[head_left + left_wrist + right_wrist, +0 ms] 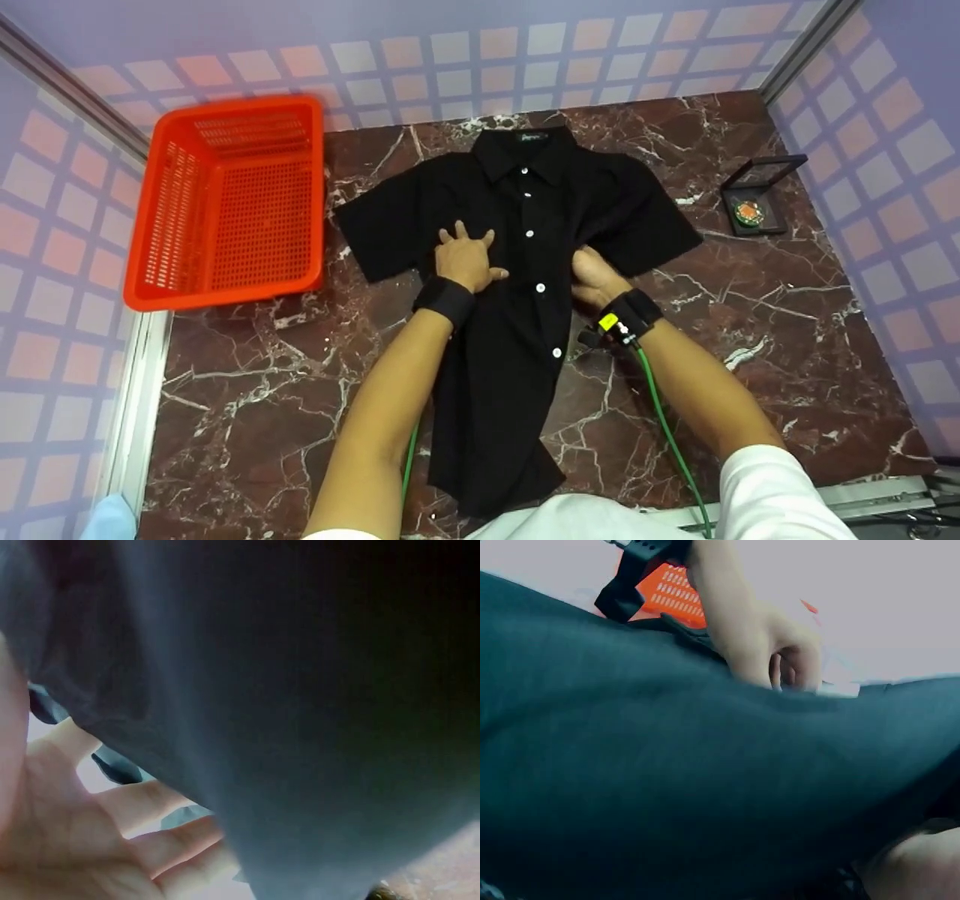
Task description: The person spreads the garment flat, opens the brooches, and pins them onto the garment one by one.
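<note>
A black short-sleeved shirt [517,315] with white buttons lies front side up, collar away from me, its lower body drawn narrow and slanted. My left hand [465,261] rests on the chest with fingers spread; the left wrist view shows the palm [82,832] and extended fingers against dark cloth. At the side edge below the other sleeve, my right hand [596,276] grips the fabric with curled fingers, its fingertips hidden by the cloth. In the right wrist view, a raised sweep of the shirt [705,765] covers most of the picture.
A red plastic basket [225,296] stands at the left, close to the shirt's sleeve. On the right sits an opened small black case [776,225] with a round green-and-orange chip [748,214]. Tiled-pattern walls border the marbled table [247,420]. A green cable [667,427] trails from my right wrist.
</note>
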Demonstrator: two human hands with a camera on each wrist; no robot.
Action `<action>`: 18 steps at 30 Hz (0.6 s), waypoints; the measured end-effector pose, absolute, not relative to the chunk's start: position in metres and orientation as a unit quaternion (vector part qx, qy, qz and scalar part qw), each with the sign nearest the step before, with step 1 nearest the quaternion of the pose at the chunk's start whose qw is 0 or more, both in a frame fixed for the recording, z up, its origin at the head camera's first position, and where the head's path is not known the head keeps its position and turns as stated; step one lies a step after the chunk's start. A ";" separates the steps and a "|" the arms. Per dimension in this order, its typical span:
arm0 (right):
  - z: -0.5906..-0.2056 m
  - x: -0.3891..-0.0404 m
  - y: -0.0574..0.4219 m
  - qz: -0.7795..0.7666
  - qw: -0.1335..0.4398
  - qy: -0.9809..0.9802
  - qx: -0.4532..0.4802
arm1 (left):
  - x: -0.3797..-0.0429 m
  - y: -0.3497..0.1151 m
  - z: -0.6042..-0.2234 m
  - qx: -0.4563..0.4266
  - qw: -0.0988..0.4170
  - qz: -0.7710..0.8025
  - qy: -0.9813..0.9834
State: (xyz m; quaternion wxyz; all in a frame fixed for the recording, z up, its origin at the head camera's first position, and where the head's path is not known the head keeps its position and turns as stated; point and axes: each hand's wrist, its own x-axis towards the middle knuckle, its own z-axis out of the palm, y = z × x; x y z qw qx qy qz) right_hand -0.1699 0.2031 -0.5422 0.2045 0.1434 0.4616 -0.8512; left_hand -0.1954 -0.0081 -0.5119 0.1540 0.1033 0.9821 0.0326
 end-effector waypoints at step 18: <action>-0.557 -0.142 0.241 -0.717 0.091 0.688 0.064 | -0.202 -0.010 -0.508 0.103 0.169 0.028 0.980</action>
